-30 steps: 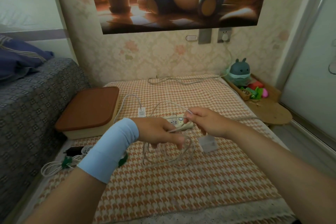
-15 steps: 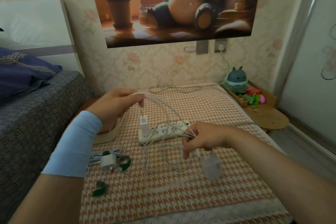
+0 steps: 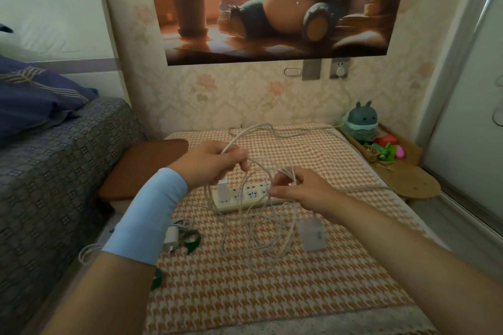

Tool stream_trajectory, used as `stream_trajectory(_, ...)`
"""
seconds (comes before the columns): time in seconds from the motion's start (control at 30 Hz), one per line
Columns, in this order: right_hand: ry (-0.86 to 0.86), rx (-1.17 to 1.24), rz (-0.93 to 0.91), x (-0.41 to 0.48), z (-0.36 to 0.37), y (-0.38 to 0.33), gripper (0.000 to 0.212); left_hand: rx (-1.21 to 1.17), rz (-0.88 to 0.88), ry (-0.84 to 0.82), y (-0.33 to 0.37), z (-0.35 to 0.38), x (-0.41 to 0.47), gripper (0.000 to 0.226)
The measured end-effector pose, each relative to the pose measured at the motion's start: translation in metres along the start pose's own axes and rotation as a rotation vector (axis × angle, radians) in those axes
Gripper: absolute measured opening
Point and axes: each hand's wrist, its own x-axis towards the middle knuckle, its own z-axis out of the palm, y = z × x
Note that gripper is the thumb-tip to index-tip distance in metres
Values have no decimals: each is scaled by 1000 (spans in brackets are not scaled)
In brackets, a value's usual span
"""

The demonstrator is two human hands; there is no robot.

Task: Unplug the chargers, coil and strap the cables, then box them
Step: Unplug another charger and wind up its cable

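The mat [image 3: 272,294] was patterned in orange-and-cream houndstooth. The cable [image 3: 261,239] and the charger [image 3: 171,238] were coloured white, the power strip [image 3: 253,194] cream. Pale blue was shown by the wrist sleeve [image 3: 147,215], green by the strap [image 3: 192,242], brown by the box lid [image 3: 147,166]. The bedcover [image 3: 54,171] was checked in grey; the pillow [image 3: 35,95] was dark blue, striped in tan.

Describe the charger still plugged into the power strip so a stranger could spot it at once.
Find the orange-and-white checked cloth; a long white plastic power strip lies across it. At the strip's left end, under the left hand, a small white block charger stands in a socket. The other white chargers are unplugged: one is near the right hand, one lies by a green strap.
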Motion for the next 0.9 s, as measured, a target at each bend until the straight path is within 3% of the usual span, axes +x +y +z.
stream_trajectory(0.07,94,30,-42,6,5,1,34,-61,-28,-120,4,10,2,34)
stream_trajectory(0.17,-26,165,-24,10,7,-2,39,-93,-9,-116,4,24,6,33)
stream_trajectory(0.27,-165,200,9,9,3,-1,25,-139,26,-7,2,20,9,30)
stream_trajectory(0.4,-324,-53,57,2,-11,-1,6,-239,48,132,-11,-14,-2,39)
stream_trajectory(0.5,-503,-139,153,-2,-24,7,2,-358,-85,408,-18,-39,-13,50)
stream_trajectory(0.6,-583,-159,259,1,-32,14,6,20,-155,690,-41,-48,-13,46)
stream_trajectory(0.73,-684,-164,286,6,-35,11,31,212,-206,824,-69,-43,-6,54)
stream_trajectory(0.8,-723,-106,300,9,-36,12,35,327,-255,808,-75,-46,-3,58)
stream_trajectory(0.9,-786,53,358,10,-36,9,26,582,-389,646,-80,-48,-1,58)
